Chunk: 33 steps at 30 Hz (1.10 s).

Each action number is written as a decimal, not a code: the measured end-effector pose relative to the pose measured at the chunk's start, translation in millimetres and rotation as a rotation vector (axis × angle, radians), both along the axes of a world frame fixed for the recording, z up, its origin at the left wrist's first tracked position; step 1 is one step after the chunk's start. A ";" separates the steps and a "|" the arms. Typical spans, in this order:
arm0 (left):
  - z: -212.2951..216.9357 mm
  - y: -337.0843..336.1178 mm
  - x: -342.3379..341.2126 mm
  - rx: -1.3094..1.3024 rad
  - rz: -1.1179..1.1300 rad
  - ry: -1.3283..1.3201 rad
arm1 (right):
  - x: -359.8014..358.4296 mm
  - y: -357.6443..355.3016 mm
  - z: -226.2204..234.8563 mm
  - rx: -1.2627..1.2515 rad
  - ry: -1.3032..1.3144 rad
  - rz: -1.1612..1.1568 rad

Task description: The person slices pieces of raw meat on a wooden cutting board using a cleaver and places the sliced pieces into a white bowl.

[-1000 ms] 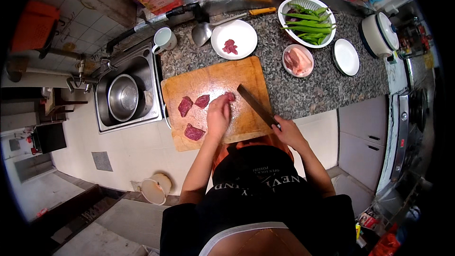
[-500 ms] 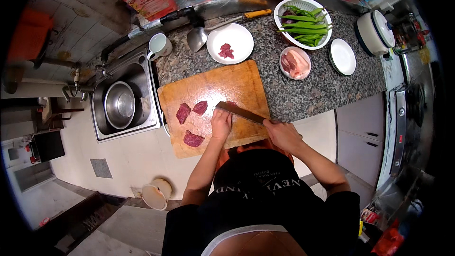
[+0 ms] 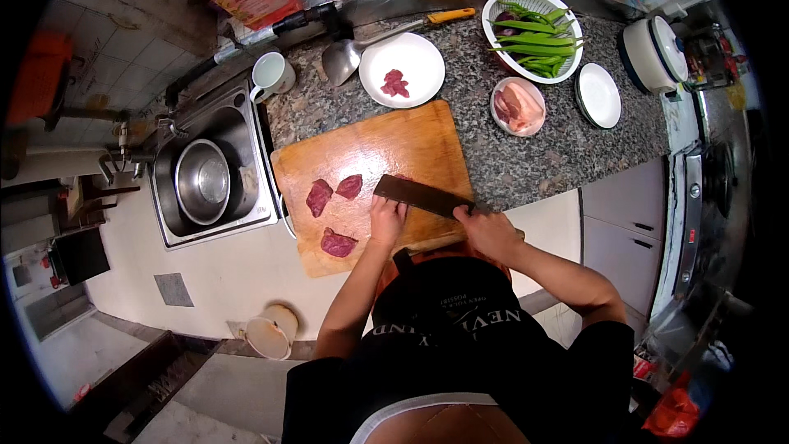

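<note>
Nearest, at frame centre, a cleaver is gripped by the right hand, its dark blade laid flat beside the left hand, which is pressed down with fingers curled on the wooden cutting board. Three dark red meat pieces lie left of it. Farther up, a white plate of meat and a basket of green beans are seen; a sink sits left.

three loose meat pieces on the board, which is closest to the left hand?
The lowest piece, by the board's near edge, lies closest to the left hand. The other two sit side by side farther up the cutting board.
</note>
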<state>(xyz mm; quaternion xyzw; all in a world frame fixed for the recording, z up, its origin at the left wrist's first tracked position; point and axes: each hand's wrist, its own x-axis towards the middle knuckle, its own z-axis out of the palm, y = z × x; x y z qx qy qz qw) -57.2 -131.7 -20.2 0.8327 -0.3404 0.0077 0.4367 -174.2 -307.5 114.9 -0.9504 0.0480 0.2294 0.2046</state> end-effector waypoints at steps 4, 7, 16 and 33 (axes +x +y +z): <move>0.4 -2.3 2.0 -0.014 0.008 -0.002 | 9.1 -11.9 4.5 0.060 0.071 0.015; -0.7 -0.2 1.2 -0.009 0.002 0.015 | 17.9 -16.6 12.3 0.071 0.128 0.033; 3.5 -0.9 0.0 0.001 -0.005 0.031 | 45.8 9.5 -18.3 0.128 0.020 -0.090; 4.8 -0.5 -2.9 -0.027 0.059 0.070 | -11.6 -17.2 15.8 0.004 0.016 -0.019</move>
